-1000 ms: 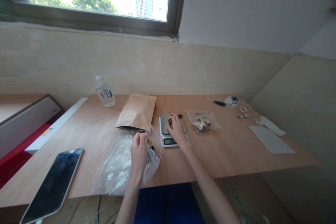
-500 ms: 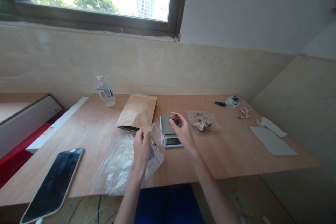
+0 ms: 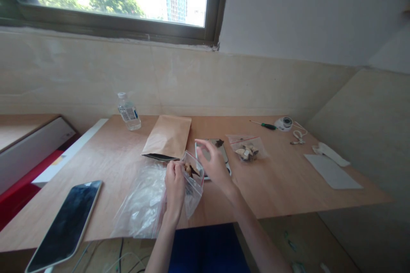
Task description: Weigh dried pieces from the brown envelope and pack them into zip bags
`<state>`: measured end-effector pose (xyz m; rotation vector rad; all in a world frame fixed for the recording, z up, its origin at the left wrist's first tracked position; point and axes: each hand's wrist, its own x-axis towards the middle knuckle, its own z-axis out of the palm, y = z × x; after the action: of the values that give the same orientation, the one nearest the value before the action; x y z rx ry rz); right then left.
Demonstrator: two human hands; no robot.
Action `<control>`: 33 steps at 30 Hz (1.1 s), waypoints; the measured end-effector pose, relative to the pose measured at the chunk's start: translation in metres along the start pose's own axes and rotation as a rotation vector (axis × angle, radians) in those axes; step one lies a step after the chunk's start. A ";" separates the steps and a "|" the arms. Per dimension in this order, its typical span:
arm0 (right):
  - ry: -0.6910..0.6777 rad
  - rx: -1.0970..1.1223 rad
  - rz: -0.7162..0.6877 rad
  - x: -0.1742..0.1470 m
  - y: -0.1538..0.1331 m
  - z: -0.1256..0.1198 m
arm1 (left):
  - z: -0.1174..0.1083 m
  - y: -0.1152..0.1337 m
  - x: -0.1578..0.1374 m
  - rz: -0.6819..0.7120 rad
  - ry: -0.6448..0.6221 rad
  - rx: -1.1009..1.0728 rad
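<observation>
My left hand (image 3: pixel 175 185) is closed on the edge of a small transparent zip bag (image 3: pixel 193 194) and holds its mouth apart. Brown, dried-looking pieces (image 3: pixel 191 170) show inside that bag. To its right, my right hand (image 3: pixel 215 163) hovers over the near part of a small digital scale (image 3: pixel 226 162), thumb and fingers apart with nothing between them. One dark brown piece (image 3: pixel 219 143) lies at the far edge of the scale's plate. The hand hides much of the scale, its display included. Beneath my left hand spreads a pile of transparent plastic bags (image 3: pixel 141 204).
Behind my left hand lies a brown paper pouch (image 3: pixel 169 136), near a water bottle (image 3: pixel 130 113). A zip bag of pale pieces (image 3: pixel 247 150) is right of the scale. Farther off are a screwdriver (image 3: pixel 268 126), a white camera (image 3: pixel 284 123) and white paper (image 3: pixel 333 171). A phone (image 3: pixel 65 224) overhangs the front-left edge.
My right hand has come left and nearer from over the scale's plate and has let go of a brown piece. Brown pieces now show in the zip bag's mouth; a dark piece on the scale is uncovered.
</observation>
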<state>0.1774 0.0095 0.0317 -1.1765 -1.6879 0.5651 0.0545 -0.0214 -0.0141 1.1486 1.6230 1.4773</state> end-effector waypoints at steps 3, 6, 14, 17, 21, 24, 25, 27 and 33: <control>0.220 -0.263 -0.020 0.013 0.041 0.001 | -0.002 -0.004 0.002 -0.011 0.008 0.009; 0.205 -0.495 0.082 0.022 0.089 0.006 | -0.004 -0.005 0.002 -0.019 0.011 0.010; 0.071 -0.553 0.074 0.022 0.138 0.002 | -0.005 -0.006 -0.002 0.002 -0.001 0.032; 0.101 -0.534 0.080 0.018 0.140 -0.007 | -0.006 -0.005 -0.002 0.000 -0.012 0.023; 0.173 -0.457 0.113 0.014 0.130 -0.017 | -0.005 -0.004 -0.002 0.000 -0.013 0.020; 0.200 -0.251 0.167 0.012 0.100 -0.023 | -0.003 -0.004 -0.002 0.010 -0.008 0.029; 0.178 -0.140 0.199 0.011 0.085 -0.025 | -0.002 -0.005 -0.002 0.018 -0.006 0.036; 0.059 0.149 0.284 0.008 0.051 -0.028 | 0.000 -0.005 -0.002 0.040 0.004 0.051; -0.384 0.421 0.434 -0.003 -0.022 -0.024 | 0.003 0.000 -0.006 0.074 0.041 0.009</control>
<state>0.1892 -0.0057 0.0581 -1.1692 -1.5104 1.4175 0.0594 -0.0261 -0.0147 1.2026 1.6318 1.5505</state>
